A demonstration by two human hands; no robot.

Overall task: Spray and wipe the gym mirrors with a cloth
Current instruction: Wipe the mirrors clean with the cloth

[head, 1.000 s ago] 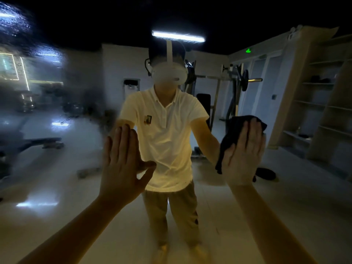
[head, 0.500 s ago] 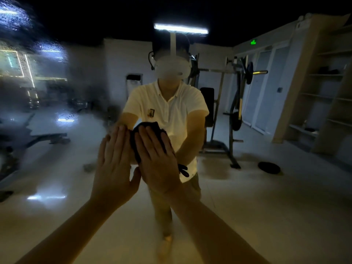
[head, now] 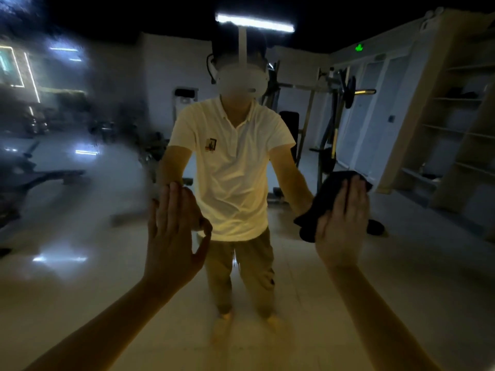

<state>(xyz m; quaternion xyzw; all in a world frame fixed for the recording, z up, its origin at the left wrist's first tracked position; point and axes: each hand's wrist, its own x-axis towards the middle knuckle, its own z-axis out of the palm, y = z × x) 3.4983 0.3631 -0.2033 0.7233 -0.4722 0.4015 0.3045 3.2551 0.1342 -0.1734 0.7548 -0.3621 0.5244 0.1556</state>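
Pressing straight fingers flat, the right hand pins the dark cloth against the mirror — the misty patch lies well to its left, nearer the left hand, which rests open-palmed on the glass.

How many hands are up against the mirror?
2. The left hand lies flat and bare on the mirror, left of centre; the right hand presses a dark cloth to it on the right. None seem hidden.

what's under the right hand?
A dark cloth, pressed flat to the mirror by the right hand. Edges stick out around the hand; the part beneath the palm is covered.
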